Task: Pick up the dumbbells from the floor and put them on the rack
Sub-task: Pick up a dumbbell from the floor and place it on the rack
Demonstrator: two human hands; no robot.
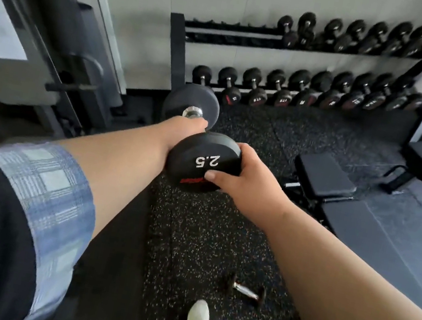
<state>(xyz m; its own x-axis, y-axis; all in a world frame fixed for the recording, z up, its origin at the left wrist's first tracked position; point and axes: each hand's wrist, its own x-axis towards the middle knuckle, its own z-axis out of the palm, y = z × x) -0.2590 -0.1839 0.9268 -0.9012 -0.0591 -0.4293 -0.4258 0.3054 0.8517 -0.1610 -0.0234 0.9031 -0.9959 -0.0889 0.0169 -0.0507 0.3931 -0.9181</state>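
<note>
I hold a black dumbbell marked 2.5 out in front of me, above the floor. My left hand is wrapped around its chrome handle, with the far head beyond it. My right hand cups the near head from the right side. A second, small dumbbell lies on the speckled rubber floor near my white shoe. The two-tier black rack stands against the far wall. Its lower tier is full of dumbbells, and the left part of its upper tier is bare.
A black weight bench and grey mats lie to the right. A tall machine frame stands to the left. My shoe is at the bottom, close to the floor dumbbell.
</note>
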